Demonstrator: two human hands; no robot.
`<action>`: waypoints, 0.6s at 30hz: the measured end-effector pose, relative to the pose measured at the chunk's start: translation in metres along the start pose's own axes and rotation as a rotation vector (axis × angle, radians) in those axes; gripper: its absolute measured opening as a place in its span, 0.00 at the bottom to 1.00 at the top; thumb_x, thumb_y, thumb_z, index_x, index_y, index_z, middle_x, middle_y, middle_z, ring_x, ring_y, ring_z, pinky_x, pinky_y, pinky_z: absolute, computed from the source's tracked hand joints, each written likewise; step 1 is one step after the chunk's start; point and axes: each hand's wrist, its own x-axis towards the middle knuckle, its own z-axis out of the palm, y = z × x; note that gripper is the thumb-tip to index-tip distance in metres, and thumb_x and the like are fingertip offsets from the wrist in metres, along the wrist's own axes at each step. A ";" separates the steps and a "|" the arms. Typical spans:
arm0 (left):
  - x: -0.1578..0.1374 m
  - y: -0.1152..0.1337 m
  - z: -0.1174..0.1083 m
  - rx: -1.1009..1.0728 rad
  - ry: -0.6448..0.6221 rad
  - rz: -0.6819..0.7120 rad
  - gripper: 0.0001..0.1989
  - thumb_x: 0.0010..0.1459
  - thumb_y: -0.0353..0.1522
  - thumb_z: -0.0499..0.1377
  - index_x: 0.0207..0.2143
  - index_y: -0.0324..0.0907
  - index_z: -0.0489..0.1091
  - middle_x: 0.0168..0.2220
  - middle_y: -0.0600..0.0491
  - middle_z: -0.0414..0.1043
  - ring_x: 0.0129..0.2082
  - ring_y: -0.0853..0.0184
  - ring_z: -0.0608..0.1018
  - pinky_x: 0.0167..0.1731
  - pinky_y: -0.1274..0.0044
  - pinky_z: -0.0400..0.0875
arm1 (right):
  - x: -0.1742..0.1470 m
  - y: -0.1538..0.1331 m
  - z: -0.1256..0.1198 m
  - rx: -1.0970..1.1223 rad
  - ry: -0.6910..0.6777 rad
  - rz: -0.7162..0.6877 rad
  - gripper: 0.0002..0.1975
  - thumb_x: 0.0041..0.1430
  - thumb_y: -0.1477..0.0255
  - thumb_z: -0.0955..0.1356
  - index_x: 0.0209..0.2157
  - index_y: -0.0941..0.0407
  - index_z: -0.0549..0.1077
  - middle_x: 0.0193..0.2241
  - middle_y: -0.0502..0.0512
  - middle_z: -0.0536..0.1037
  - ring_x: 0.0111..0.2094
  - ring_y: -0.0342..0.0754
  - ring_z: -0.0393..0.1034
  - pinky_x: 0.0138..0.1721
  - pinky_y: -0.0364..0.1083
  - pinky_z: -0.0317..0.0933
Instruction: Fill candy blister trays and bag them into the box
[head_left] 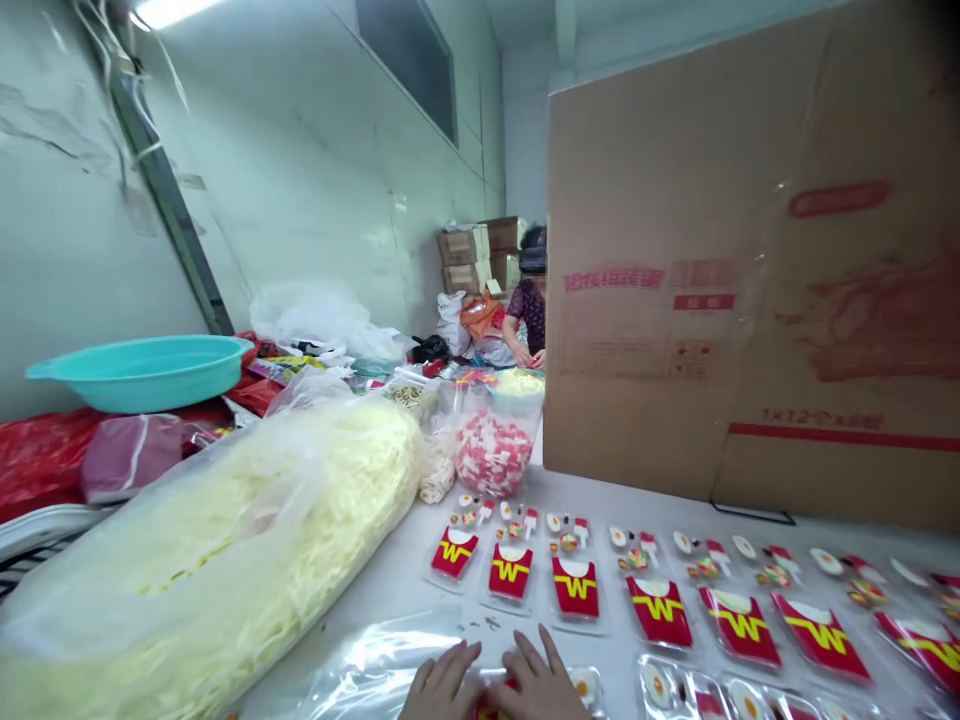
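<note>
A pale wall (330, 170) runs up along the left side. Ahead of me a white bench (405, 590) carries nearly everything, and on its right a huge cardboard box (660, 230) with red print stands upright, blocking my view beyond. Along the left sprawls a long clear sack (247, 540), bulging with pale yellow strips. Behind it, a turquoise basin (150, 375) sits on top of red bags (52, 455). At the far end, another person (531, 310) in a dark patterned top is partly hidden by the big box, near some stacked cartons (465, 262). Closer in, a clear bag (495, 455) of pink and white pieces rests on the bench.

Nearest me are the worker's two hands, left (442, 685) and right (536, 680), side by side, fingers slightly bent and a little apart, thumbs close together. They're over a clear pack (589, 688) at the bench's near edge; I can't tell whether they grip it or merely press. Beyond them runs a row of clear trays, each with a red carton (575, 588) bearing a yellow W, and beside it little egg shapes (553, 522).
</note>
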 end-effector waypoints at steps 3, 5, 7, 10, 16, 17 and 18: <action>0.006 0.014 -0.037 -0.016 -0.159 0.060 0.34 0.45 0.43 0.66 0.56 0.50 0.62 0.64 0.46 0.54 0.64 0.49 0.58 0.57 0.57 0.61 | -0.016 -0.016 -0.032 0.129 -0.022 0.023 0.29 0.53 0.56 0.69 0.55 0.49 0.67 0.57 0.60 0.68 0.61 0.64 0.54 0.61 0.67 0.42; 0.011 0.025 -0.061 -0.010 -0.222 0.082 0.38 0.46 0.44 0.66 0.58 0.47 0.59 0.65 0.43 0.51 0.64 0.47 0.56 0.58 0.55 0.57 | -0.035 -0.023 -0.057 0.184 0.020 0.105 0.35 0.53 0.54 0.68 0.60 0.53 0.61 0.62 0.63 0.59 0.64 0.62 0.47 0.63 0.65 0.37; 0.018 0.032 -0.072 -0.012 -0.226 0.167 0.33 0.51 0.44 0.63 0.57 0.45 0.61 0.65 0.42 0.51 0.65 0.49 0.54 0.59 0.55 0.54 | -0.056 -0.020 -0.072 0.184 0.103 0.273 0.34 0.58 0.55 0.65 0.61 0.57 0.59 0.63 0.66 0.57 0.65 0.60 0.45 0.63 0.63 0.40; 0.027 0.033 -0.072 -0.008 -0.255 0.281 0.31 0.52 0.44 0.62 0.56 0.45 0.61 0.65 0.41 0.51 0.65 0.49 0.53 0.59 0.54 0.52 | -0.082 -0.010 -0.072 0.106 0.154 0.436 0.40 0.57 0.50 0.64 0.61 0.63 0.57 0.60 0.72 0.59 0.62 0.63 0.50 0.60 0.62 0.48; 0.032 0.035 -0.072 0.041 -0.319 0.352 0.32 0.52 0.47 0.61 0.56 0.44 0.61 0.64 0.41 0.54 0.65 0.49 0.54 0.58 0.55 0.53 | -0.101 -0.009 -0.072 -0.144 0.118 0.453 0.48 0.51 0.41 0.61 0.57 0.70 0.63 0.52 0.75 0.68 0.55 0.67 0.57 0.62 0.65 0.35; 0.033 0.035 -0.073 0.047 -0.322 0.354 0.31 0.52 0.48 0.61 0.55 0.44 0.63 0.63 0.40 0.55 0.65 0.49 0.54 0.58 0.55 0.52 | -0.099 -0.009 -0.075 -0.165 0.120 0.460 0.48 0.50 0.40 0.61 0.55 0.70 0.65 0.50 0.74 0.69 0.54 0.67 0.58 0.62 0.65 0.34; 0.034 0.033 -0.073 0.047 -0.326 0.360 0.30 0.51 0.48 0.61 0.53 0.43 0.64 0.63 0.40 0.56 0.65 0.49 0.54 0.58 0.54 0.52 | -0.097 -0.009 -0.079 -0.179 0.119 0.469 0.48 0.50 0.40 0.61 0.52 0.70 0.67 0.47 0.74 0.70 0.52 0.66 0.60 0.62 0.65 0.34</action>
